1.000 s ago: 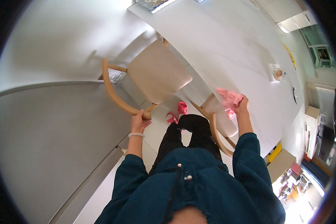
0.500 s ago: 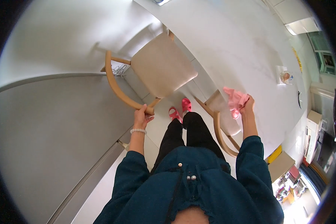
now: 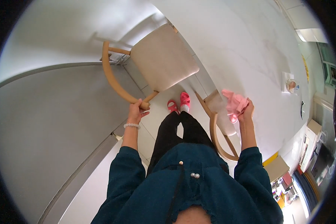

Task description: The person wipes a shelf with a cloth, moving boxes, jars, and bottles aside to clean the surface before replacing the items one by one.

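Note:
My left hand (image 3: 137,111), with a pale bead bracelet on the wrist, grips the end of the curved wooden backrest (image 3: 115,84) of a chair with a beige seat (image 3: 163,56). My right hand (image 3: 245,112) holds a crumpled pink cloth or glove (image 3: 233,100); which it is, I cannot tell. Beneath it, a second chair (image 3: 214,128) stands beside the white marble-look table (image 3: 261,56), its seat partly hidden by the tabletop and cloth.
A grey panel (image 3: 56,127) lies along my left, below a white wall (image 3: 56,41). My feet in pink sandals (image 3: 184,99) stand on pale tiles (image 3: 155,130). A glass (image 3: 291,85) sits on the table's right side. A cardboard-coloured box (image 3: 275,170) is at the lower right.
My left hand and the gripped chair appear higher in the view. My feet also appear higher, and the table has shifted rightward in the view. Both hands keep their hold.

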`<state>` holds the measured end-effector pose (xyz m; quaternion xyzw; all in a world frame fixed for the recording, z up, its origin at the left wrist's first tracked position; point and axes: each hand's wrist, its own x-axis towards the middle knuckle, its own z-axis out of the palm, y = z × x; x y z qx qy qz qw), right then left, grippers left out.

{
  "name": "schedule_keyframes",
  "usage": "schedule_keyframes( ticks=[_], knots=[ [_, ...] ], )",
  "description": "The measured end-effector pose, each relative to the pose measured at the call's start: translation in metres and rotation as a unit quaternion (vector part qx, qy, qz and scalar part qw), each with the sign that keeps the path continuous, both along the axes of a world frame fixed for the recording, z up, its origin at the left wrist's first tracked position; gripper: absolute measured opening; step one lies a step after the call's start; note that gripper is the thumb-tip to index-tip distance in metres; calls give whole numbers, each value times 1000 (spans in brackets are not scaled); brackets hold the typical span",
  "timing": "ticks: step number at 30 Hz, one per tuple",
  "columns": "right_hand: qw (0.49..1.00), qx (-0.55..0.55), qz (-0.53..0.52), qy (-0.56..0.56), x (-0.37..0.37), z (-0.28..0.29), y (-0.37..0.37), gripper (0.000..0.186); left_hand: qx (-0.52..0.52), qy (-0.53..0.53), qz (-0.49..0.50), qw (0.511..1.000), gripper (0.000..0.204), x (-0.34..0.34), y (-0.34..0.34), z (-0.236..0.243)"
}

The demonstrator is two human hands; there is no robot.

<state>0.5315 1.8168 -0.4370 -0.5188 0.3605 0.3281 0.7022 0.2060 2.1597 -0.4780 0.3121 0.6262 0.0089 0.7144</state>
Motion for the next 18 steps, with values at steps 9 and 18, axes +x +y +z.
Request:
schedule_keyframes(
  ticks=[9, 18],
  knots=[
    [1000, 11, -2, -9, 4, -3, 0, 30, -9, 15, -13, 1000, 27, 1, 2, 3],
    [999, 10, -39, -10, 0, -2, 4, 23, -12, 33, -67, 997, 33, -9, 4, -2]
  ],
)
